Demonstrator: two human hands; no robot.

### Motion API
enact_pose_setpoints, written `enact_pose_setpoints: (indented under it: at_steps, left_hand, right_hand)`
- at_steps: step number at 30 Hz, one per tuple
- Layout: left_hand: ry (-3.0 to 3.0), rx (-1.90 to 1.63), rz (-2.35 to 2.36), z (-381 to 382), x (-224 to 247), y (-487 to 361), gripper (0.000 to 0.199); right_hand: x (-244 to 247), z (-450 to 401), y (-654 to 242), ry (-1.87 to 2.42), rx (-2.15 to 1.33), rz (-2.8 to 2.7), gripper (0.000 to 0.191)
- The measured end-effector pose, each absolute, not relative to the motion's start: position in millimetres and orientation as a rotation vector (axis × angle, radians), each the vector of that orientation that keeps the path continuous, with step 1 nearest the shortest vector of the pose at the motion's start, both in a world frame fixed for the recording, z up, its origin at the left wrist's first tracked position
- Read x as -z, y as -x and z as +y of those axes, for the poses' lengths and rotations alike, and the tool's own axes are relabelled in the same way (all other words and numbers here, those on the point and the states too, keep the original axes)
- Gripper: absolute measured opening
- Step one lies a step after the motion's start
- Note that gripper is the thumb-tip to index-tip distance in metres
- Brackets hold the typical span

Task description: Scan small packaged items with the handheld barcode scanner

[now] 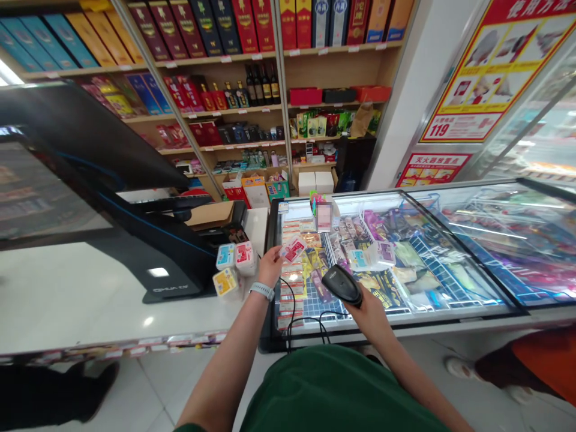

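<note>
As a scanner (342, 285) hovers, a freezer (387, 319) lies beneath.

1. At the far rim of the chest freezer (450, 316), a small upright item (324, 217) is blurred past recognition.
2. At the freezer's near side, the barcode scanner (342, 285) hides part of the fingers of the right hand (371, 315).
3. Over the freezer's left end, the print on the packet (293, 249) at the left hand (270, 267) is too small to read.
4. Right of the freezer, the picture's edge cuts off the legs (495, 366) of a person.
</note>
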State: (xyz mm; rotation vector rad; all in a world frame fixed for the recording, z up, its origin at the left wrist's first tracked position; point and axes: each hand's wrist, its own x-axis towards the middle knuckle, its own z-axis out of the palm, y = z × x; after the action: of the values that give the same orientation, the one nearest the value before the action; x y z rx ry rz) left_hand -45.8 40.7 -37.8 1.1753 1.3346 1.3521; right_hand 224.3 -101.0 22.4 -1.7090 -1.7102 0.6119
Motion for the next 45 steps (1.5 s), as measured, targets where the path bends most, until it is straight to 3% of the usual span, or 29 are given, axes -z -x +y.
enact_pose_setpoints:
  at_steps: [25,45]
  left_hand:
    - [-1.213,-1.325,1.345,41.8,36.4,41.8,0.037]
    - [-1.164,-1.274,1.358,45.5,22.5,40.0,0.035]
  right_hand:
    - [-18.1,-102.1,-225.5,1.723,-0.597,-1.744,0.016]
    - [-21.3,-100.7,-223.2,1.687,-0.684,-1.682,0.031]
